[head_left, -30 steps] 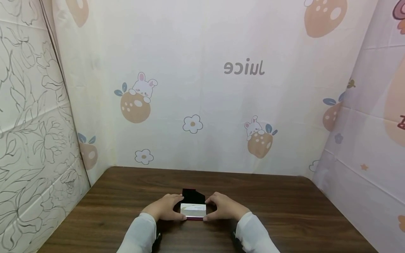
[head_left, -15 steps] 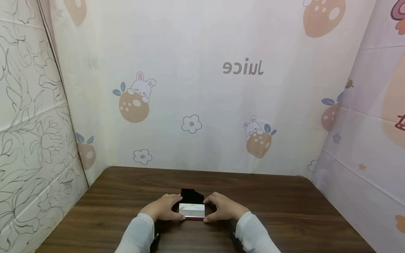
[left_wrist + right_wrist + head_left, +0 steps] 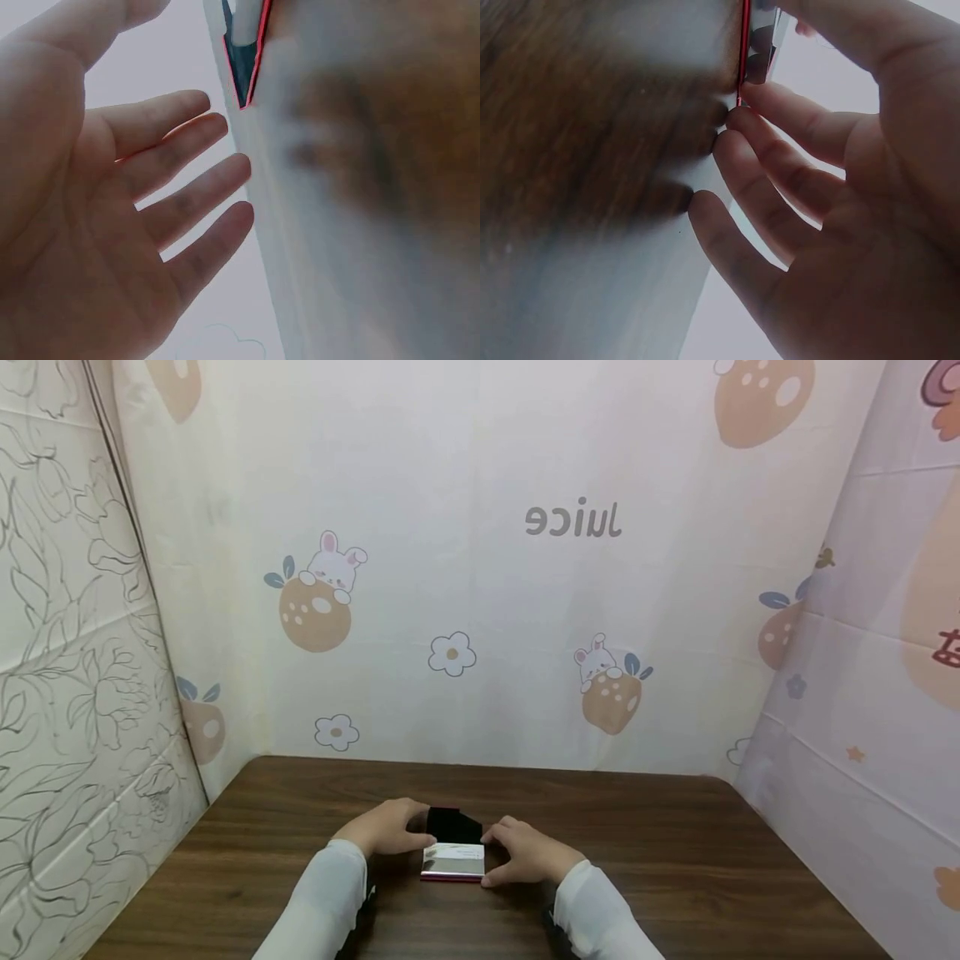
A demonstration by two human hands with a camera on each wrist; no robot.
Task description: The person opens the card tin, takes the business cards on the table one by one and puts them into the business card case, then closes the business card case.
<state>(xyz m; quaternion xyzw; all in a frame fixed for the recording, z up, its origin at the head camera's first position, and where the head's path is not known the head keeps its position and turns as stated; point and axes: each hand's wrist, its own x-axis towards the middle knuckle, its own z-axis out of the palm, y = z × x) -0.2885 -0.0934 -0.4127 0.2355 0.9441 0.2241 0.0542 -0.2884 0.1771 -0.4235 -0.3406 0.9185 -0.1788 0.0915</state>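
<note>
A small red-edged card case [image 3: 452, 867] sits on the table, its black-lined flap [image 3: 453, 827] standing up behind. White, faintly printed card stock [image 3: 455, 852] shows along its top, and the face toward me is shiny. My right hand [image 3: 531, 853] holds the case's right side, thumb at the near corner and index finger at the far one. The left hand [image 3: 382, 827] hovers by the left rear corner, thumb tip close to the case. In the left wrist view its fingers [image 3: 199, 176] are spread and straight, apart from the V-shaped opened case [image 3: 244, 71].
The brown wood-grain table [image 3: 675, 843] spreads around both hands. A patterned cloth backdrop [image 3: 480, 568] rises behind its far edge, with more printed cloth [image 3: 847, 693] at the right and line-drawn flowers [image 3: 97, 693] at the left.
My left hand has left the case's left side, moving up and back from the near corner. The right hand keeps its place at the right side. The case's front now looks mirror-like.
</note>
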